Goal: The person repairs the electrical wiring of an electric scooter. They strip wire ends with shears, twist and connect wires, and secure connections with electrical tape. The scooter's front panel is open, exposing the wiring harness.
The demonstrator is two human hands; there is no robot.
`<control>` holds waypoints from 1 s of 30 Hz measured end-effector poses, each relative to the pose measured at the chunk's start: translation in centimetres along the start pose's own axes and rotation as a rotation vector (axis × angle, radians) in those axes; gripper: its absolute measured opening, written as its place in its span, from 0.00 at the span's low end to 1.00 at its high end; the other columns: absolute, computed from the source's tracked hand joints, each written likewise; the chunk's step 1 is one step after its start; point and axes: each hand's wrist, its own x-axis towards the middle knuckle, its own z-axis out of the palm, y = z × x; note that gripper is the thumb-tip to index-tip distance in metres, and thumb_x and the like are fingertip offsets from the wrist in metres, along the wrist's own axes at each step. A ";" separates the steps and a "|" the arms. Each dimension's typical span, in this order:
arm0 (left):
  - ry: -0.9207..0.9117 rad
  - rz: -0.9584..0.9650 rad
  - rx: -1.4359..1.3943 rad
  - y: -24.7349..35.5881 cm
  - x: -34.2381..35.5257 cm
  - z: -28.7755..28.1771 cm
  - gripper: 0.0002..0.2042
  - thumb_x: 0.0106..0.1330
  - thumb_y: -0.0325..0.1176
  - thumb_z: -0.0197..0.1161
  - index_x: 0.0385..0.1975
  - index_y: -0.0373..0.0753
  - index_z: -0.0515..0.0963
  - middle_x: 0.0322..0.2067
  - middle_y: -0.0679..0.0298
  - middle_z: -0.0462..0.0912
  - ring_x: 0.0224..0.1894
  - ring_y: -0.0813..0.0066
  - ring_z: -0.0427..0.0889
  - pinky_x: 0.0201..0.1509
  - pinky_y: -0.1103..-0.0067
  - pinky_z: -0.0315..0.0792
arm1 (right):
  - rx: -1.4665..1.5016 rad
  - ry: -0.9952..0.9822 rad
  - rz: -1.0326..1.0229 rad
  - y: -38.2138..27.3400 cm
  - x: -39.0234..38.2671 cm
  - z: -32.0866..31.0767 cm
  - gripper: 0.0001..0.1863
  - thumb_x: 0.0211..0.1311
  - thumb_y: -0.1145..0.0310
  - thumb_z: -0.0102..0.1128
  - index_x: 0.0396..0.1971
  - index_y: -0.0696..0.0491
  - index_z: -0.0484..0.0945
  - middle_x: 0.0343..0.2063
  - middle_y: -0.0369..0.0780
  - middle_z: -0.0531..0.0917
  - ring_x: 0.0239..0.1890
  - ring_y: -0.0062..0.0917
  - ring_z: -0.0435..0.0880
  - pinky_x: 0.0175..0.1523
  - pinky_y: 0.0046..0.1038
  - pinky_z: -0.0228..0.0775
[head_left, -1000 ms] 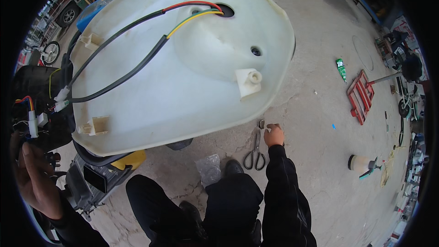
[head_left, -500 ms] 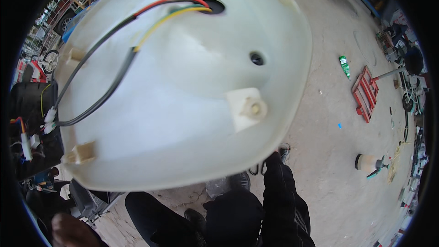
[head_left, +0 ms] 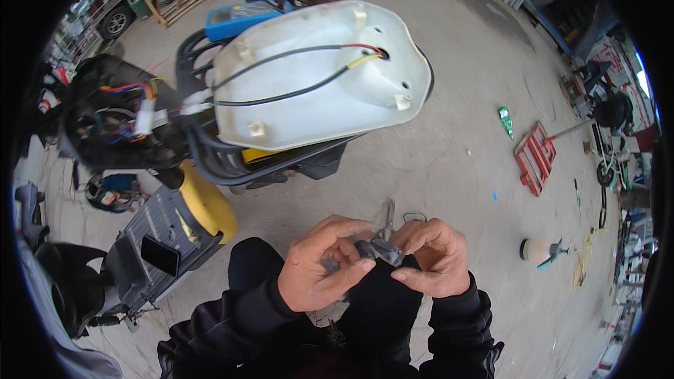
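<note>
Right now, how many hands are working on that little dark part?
2. The left hand grips the small dark part from its left; the right hand pinches its other end. None hidden.

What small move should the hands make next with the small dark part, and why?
Probably steady the part with the left hand while the right hand works on it: both hands already pinch it between fingertips, above the scissors on the floor.

Scooter panel [head_left: 316,84] ahead-left of hands; scissors [head_left: 387,216] on floor [head_left: 456,168] just beyond hands; red frame [head_left: 533,158] far right.
</note>
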 end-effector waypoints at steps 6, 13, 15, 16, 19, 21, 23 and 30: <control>-0.066 0.272 0.344 4.3 -0.1 -3.2 0.12 0.67 0.18 0.69 0.49 0.31 0.86 0.44 0.54 0.87 0.37 0.73 0.88 0.41 0.80 0.81 | -0.134 -0.161 -0.101 -2.1 3.7 3.5 0.21 0.55 0.85 0.78 0.47 0.58 0.80 0.40 0.43 0.87 0.45 0.31 0.87 0.53 0.33 0.78; 0.095 0.894 1.042 8.8 1.0 -5.0 0.20 0.49 0.20 0.75 0.45 0.33 0.85 0.38 0.60 0.86 0.28 0.66 0.87 0.30 0.74 0.81 | -0.336 -0.363 -0.071 -6.3 9.6 5.7 0.12 0.57 0.80 0.78 0.38 0.57 0.84 0.35 0.40 0.87 0.32 0.25 0.84 0.37 0.26 0.76; 0.136 0.944 1.111 10.0 0.9 -5.5 0.20 0.49 0.20 0.75 0.46 0.33 0.85 0.38 0.60 0.86 0.29 0.65 0.87 0.30 0.74 0.81 | -0.399 -0.427 -0.049 -7.3 10.7 6.1 0.10 0.56 0.81 0.78 0.36 0.57 0.84 0.36 0.40 0.88 0.32 0.27 0.85 0.38 0.26 0.75; 0.165 0.954 1.143 10.4 0.8 -5.7 0.21 0.49 0.21 0.75 0.47 0.33 0.85 0.38 0.60 0.86 0.29 0.65 0.87 0.30 0.74 0.82 | -0.345 -0.435 -0.155 -7.5 11.1 6.4 0.10 0.56 0.81 0.78 0.35 0.58 0.85 0.36 0.40 0.88 0.33 0.28 0.85 0.38 0.27 0.76; 0.230 0.662 0.857 10.5 0.1 -5.6 0.20 0.55 0.20 0.73 0.50 0.31 0.85 0.38 0.58 0.86 0.28 0.67 0.86 0.32 0.77 0.80 | -0.229 -0.437 -0.302 -7.0 11.5 7.1 0.10 0.53 0.83 0.78 0.33 0.59 0.86 0.38 0.42 0.89 0.36 0.35 0.88 0.41 0.30 0.77; 0.204 0.501 0.675 10.2 -0.1 -5.9 0.18 0.59 0.20 0.72 0.52 0.30 0.85 0.37 0.56 0.86 0.28 0.70 0.85 0.32 0.78 0.78 | -0.212 -0.418 -0.326 -5.7 11.5 7.6 0.09 0.53 0.83 0.78 0.33 0.59 0.86 0.38 0.42 0.89 0.36 0.35 0.88 0.41 0.30 0.78; 0.151 0.523 0.678 9.7 0.0 -6.4 0.18 0.60 0.19 0.71 0.52 0.30 0.85 0.37 0.55 0.86 0.28 0.69 0.85 0.31 0.77 0.78 | -0.214 -0.407 -0.392 -4.5 11.4 7.9 0.10 0.51 0.83 0.79 0.32 0.59 0.86 0.40 0.42 0.89 0.37 0.34 0.88 0.41 0.30 0.79; 0.097 0.822 1.173 10.5 1.0 -6.8 0.27 0.45 0.22 0.76 0.52 0.30 0.85 0.37 0.55 0.86 0.32 0.58 0.89 0.32 0.70 0.83 | -0.134 -0.331 -0.218 -3.9 10.3 7.2 0.12 0.58 0.81 0.77 0.41 0.59 0.85 0.41 0.42 0.88 0.34 0.26 0.86 0.38 0.25 0.77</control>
